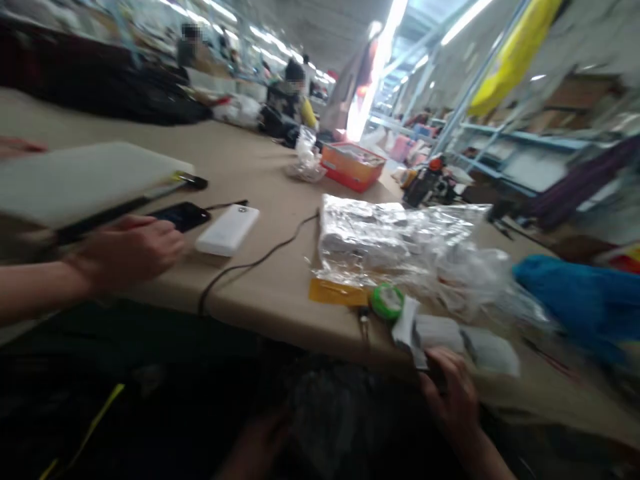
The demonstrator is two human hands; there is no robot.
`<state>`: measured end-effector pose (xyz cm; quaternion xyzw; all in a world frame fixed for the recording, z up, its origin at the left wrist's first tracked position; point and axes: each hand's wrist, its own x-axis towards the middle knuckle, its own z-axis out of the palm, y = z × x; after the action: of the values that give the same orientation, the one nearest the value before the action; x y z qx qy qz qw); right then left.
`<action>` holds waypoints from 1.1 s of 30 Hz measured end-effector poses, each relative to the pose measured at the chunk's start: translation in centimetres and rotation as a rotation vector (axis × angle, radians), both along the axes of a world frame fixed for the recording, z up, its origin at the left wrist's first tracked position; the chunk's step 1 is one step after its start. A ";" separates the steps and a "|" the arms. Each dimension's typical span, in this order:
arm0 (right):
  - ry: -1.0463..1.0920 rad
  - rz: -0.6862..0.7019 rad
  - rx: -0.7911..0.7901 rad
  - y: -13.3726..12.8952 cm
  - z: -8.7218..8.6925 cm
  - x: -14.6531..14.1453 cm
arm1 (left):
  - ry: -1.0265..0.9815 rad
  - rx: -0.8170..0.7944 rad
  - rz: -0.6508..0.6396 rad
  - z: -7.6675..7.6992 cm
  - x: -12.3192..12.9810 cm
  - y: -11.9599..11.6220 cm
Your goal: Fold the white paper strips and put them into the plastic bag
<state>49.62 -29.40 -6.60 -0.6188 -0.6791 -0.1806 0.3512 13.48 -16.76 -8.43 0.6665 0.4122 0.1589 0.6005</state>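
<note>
My right hand is at the table's front edge, its thumb and fingers closed on the lower end of a white strip. Beside the strip lie a green roll and two whitish packs. My left hand is low in the dark below the table edge, smeared by motion, so its fingers cannot be made out. Close to it hangs a dark, crumpled, shiny material. Silvery plastic bags lie on the table above the green roll.
Another person's hand rests at the left by a dark phone. A white power bank, black cable and pale board lie on the table. Farther back is an orange box; blue cloth lies right.
</note>
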 end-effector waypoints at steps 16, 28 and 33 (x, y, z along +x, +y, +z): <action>0.200 0.292 0.024 0.9 6.6 0.4 | 0.049 0.015 0.212 -4.3 5.8 -14.7; -0.212 0.106 -0.301 6.0 8.0 -0.7 | 0.109 0.095 -0.007 -2.4 13.3 -15.9; -0.092 0.199 -0.163 6.3 7.6 -0.1 | 0.117 0.092 -0.042 -2.1 13.5 -15.7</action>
<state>49.48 -23.09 1.02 -0.5659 -0.7649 -0.1176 0.2843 27.03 -32.43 -10.57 0.7100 0.4247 0.1257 0.5475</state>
